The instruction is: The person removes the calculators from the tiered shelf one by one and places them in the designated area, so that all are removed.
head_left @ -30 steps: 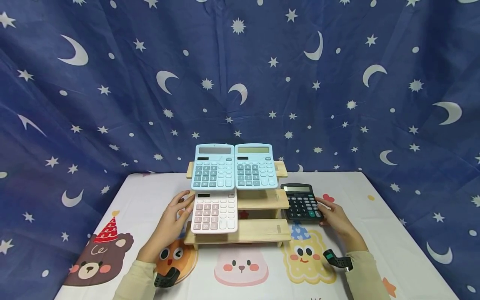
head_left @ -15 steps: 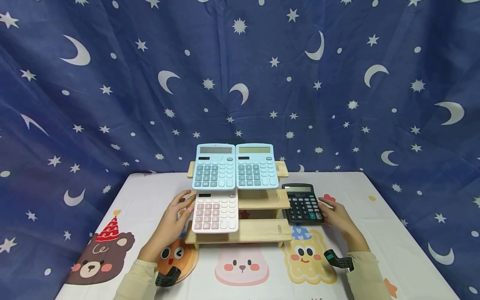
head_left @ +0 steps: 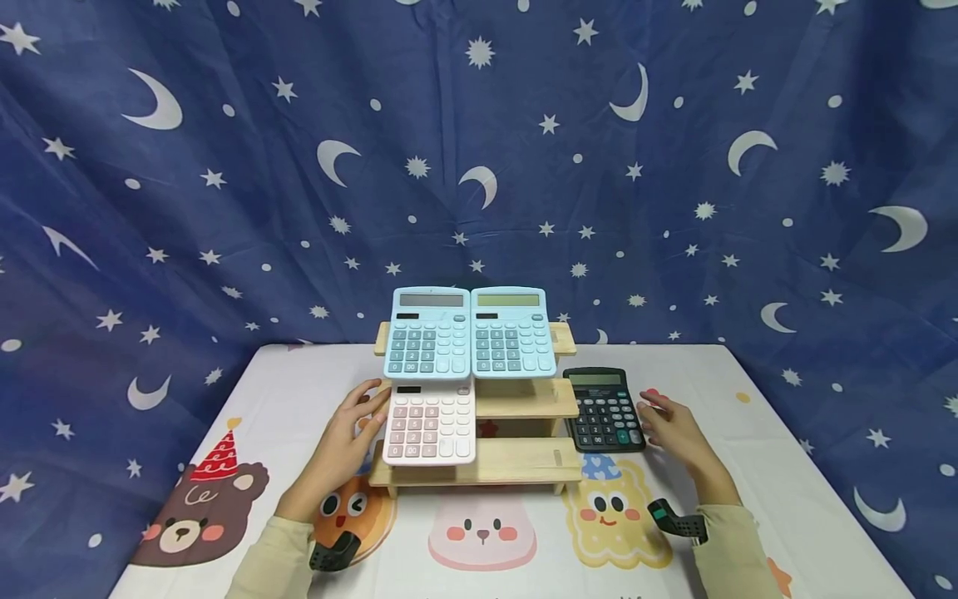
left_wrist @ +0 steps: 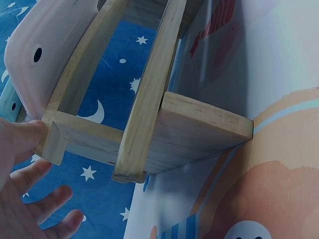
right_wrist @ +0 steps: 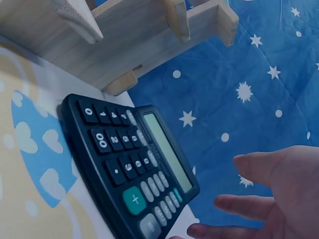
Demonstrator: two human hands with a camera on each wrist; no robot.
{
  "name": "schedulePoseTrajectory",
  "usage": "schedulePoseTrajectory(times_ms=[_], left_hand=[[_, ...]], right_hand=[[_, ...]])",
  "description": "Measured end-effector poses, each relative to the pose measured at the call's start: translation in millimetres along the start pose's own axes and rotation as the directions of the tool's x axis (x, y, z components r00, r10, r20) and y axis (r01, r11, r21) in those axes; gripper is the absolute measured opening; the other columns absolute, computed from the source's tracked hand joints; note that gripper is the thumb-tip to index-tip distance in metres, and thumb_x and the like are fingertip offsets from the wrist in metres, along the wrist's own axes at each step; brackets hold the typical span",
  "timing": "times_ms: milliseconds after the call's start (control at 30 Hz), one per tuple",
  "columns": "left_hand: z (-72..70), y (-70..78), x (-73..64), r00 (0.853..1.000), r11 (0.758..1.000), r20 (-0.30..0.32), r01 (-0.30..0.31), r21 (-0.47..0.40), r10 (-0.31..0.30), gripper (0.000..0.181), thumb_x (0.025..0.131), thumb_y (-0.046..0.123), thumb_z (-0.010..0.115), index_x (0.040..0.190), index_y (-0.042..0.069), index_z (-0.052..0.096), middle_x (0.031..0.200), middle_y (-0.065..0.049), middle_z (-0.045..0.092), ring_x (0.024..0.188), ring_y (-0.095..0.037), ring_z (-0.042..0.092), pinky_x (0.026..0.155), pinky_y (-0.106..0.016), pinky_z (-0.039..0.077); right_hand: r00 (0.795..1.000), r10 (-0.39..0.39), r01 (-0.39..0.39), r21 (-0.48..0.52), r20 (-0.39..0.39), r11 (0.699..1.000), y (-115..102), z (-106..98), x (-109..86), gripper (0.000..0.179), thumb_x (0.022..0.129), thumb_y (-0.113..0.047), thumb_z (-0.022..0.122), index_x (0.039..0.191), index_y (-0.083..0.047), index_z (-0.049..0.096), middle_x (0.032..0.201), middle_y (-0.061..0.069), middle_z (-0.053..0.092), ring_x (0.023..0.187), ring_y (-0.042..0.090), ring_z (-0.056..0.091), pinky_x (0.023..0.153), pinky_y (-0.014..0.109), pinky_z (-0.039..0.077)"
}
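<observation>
In the head view my left hand (head_left: 348,437) is at the left end of a three-tier wooden stand (head_left: 524,462). A digit touches the end of a shelf in the left wrist view, while the other fingers (left_wrist: 50,199) spread loosely, holding nothing. Close to that hand, a white calculator with pink keys (head_left: 429,424) leans on the lower tiers. Two light blue calculators, one left (head_left: 427,333) and one right (head_left: 512,333), stand side by side above it. My right hand (head_left: 674,433) hovers right of a black calculator (right_wrist: 124,164), fingers extended and apart from it.
Beside the stand's right end, the black calculator lies on the white tablecloth (head_left: 479,582) printed with cartoon animals. Bare shelf wood (head_left: 527,398) shows right of the white calculator. A dark blue curtain (head_left: 479,241) with moons and stars hangs behind the table.
The black calculator's near edge has shifted toward me, and my right hand has drawn slightly right, off its side. My left hand looks unchanged against the stand.
</observation>
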State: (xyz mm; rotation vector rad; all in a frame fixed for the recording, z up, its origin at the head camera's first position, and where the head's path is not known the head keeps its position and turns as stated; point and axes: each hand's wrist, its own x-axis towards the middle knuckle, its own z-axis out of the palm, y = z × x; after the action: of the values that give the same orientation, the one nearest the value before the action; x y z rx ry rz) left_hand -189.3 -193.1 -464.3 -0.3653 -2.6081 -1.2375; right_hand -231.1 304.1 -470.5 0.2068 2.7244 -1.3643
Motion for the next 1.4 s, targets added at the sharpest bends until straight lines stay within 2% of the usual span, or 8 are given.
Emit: schedulePoseTrajectory(times_ms=[233, 467, 700, 933, 1000, 1067, 1200, 1400], left_hand=[[0.3, -1.2, -0.6, 1.0, 1.0, 0.001, 0.003, -0.003, -0.003, 0.042, 0.103, 0.009, 0.055, 0.142, -0.005, 0.054, 0.158, -0.021, 0.039, 0.148, -0.048, 0.033, 0.115, -0.067, 0.031], [0.6, -2.0, -0.1, 1.0, 1.0, 0.005, 0.002, -0.007, -0.002, 0.042, 0.103, 0.009, 0.056, 0.142, -0.005, 0.053, 0.158, -0.021, 0.039, 0.148, -0.048, 0.032, 0.115, -0.067, 0.032], [0.7, -2.6, 1.9, 1.0, 1.0, 0.0, -0.005, -0.01, 0.005, 0.041, 0.103, 0.009, 0.056, 0.142, -0.005, 0.054, 0.157, -0.022, 0.039, 0.148, -0.048, 0.033, 0.115, -0.067, 0.032], [1.4, -2.5, 1.9, 1.0, 1.0, 0.004, 0.0, -0.012, 0.0, 0.041, 0.103, 0.009, 0.055, 0.142, -0.004, 0.054, 0.158, -0.021, 0.039, 0.148, -0.048, 0.033, 0.116, -0.067, 0.031], [1.5, -2.0, 1.5, 1.0, 1.0, 0.005, 0.002, -0.012, -0.002, 0.042, 0.103, 0.009, 0.055, 0.143, -0.005, 0.053, 0.158, -0.021, 0.038, 0.148, -0.048, 0.032, 0.116, -0.067, 0.031], [1.4, -1.6, 1.2, 1.0, 1.0, 0.006, 0.002, -0.012, -0.001, 0.042, 0.103, 0.009, 0.055, 0.142, -0.005, 0.053, 0.158, -0.021, 0.038, 0.148, -0.048, 0.032, 0.116, -0.067, 0.031], [1.3, -1.6, 1.0, 1.0, 1.0, 0.004, -0.001, -0.006, 0.001, 0.042, 0.103, 0.009, 0.056, 0.142, -0.004, 0.054, 0.158, -0.02, 0.039, 0.148, -0.047, 0.032, 0.116, -0.066, 0.031], [0.5, -2.4, 0.0, 1.0, 1.0, 0.003, 0.0, -0.01, 0.0, 0.042, 0.103, 0.008, 0.056, 0.142, -0.004, 0.054, 0.158, -0.02, 0.039, 0.147, -0.048, 0.034, 0.116, -0.066, 0.032]], right_hand=[[0.993, -0.115, 0.115, 0.006, -0.036, 0.993, -8.9, -2.4, -4.1, 0.054, 0.109, -0.026, 0.045, 0.152, 0.005, 0.038, 0.147, 0.038, 0.046, 0.126, 0.049, 0.057, 0.086, 0.043, 0.061], [0.969, -0.233, 0.236, 0.028, -0.085, 0.971, -28.4, -6.7, -15.6, 0.053, 0.108, -0.027, 0.047, 0.15, 0.005, 0.041, 0.144, 0.035, 0.052, 0.123, 0.047, 0.059, 0.09, 0.049, 0.06], [0.938, -0.331, 0.335, 0.024, -0.105, 0.942, -50.7, -8.4, -31.3, 0.05, 0.108, -0.024, 0.049, 0.15, 0.003, 0.044, 0.14, 0.032, 0.057, 0.125, 0.042, 0.06, 0.086, 0.023, 0.058], [0.908, -0.405, 0.407, 0.001, -0.111, 0.913, -67.7, -4.8, -44.2, 0.047, 0.107, -0.022, 0.05, 0.148, 0.001, 0.047, 0.137, 0.028, 0.061, 0.124, 0.04, 0.061, 0.089, 0.021, 0.055], [0.896, -0.43, 0.432, -0.01, -0.116, 0.902, -71.7, -2.3, -47.5, 0.046, 0.107, -0.022, 0.051, 0.147, 0.0, 0.049, 0.135, 0.026, 0.063, 0.121, 0.03, 0.064, 0.088, 0.017, 0.053], [0.881, -0.458, 0.46, -0.008, -0.117, 0.888, -75.0, 0.6, -50.4, 0.045, 0.107, -0.022, 0.052, 0.147, -0.001, 0.05, 0.133, 0.024, 0.065, 0.118, 0.012, 0.064, 0.087, 0.014, 0.051], [0.851, -0.513, 0.52, 0.042, -0.11, 0.853, -81.4, 7.7, -56.1, 0.042, 0.106, -0.017, 0.052, 0.145, -0.001, 0.051, 0.133, 0.024, 0.064, 0.112, -0.016, 0.053, 0.089, 0.01, 0.047], [0.828, -0.555, 0.561, 0.1, -0.086, 0.822, -89.9, 22.5, -62.7, 0.039, 0.106, -0.013, 0.053, 0.143, -0.002, 0.053, 0.134, 0.022, 0.065, 0.113, -0.009, 0.059, 0.093, 0.009, 0.046]])
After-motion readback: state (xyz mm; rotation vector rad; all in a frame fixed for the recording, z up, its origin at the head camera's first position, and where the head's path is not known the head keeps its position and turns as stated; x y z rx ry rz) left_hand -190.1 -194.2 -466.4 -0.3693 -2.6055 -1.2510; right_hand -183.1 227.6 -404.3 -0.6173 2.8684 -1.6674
